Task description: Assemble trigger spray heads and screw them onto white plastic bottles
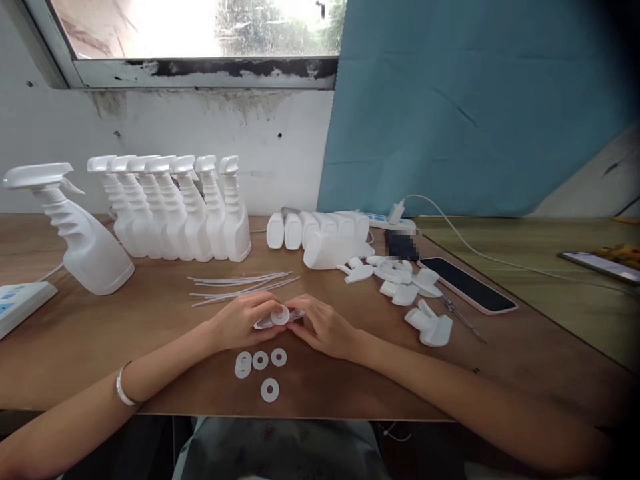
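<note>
Forearms (170, 360) slant inward; left hand (244, 320), right hand (323, 325) meet, grip closed on seemingly one pale piece (267, 323).

No words/nos. can be read; blue marks (7, 308) on flat white plastic box (31, 307), behind bench's (320, 390) front edge, too blurry.

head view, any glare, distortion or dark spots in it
All in the head view: the window is blown out to near white; the blue cloth darkens toward the upper right corner; the leftmost spray bottle leans outward, perhaps wide-lens stretch; a pixelated patch lies by the black phone.
</note>
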Demonstrator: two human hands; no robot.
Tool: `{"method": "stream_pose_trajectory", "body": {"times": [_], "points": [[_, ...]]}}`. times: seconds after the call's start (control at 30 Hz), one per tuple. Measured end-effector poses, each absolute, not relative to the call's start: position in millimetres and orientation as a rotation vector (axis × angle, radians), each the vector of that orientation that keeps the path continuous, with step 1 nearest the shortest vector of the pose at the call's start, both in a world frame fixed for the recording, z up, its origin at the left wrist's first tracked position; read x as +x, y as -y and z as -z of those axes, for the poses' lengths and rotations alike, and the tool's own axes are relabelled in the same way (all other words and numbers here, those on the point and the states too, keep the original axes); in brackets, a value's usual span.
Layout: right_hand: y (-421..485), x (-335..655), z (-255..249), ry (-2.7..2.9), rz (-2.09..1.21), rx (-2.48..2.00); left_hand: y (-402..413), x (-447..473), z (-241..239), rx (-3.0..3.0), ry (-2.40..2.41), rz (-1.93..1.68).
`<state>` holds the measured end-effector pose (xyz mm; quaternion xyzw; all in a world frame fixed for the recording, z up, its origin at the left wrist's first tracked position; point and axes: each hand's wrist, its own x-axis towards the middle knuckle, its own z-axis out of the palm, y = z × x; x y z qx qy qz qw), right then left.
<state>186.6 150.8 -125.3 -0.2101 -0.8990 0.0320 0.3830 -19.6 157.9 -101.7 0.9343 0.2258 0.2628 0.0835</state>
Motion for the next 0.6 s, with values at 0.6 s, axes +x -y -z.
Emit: {"method": "stream_pose_trajectory", "body": {"times": [0.6], "points": [[-215, 205, 134, 2.382, -0.012, -0.962, -162, -19, 103, 2.711, -0.687, -0.716]]}}
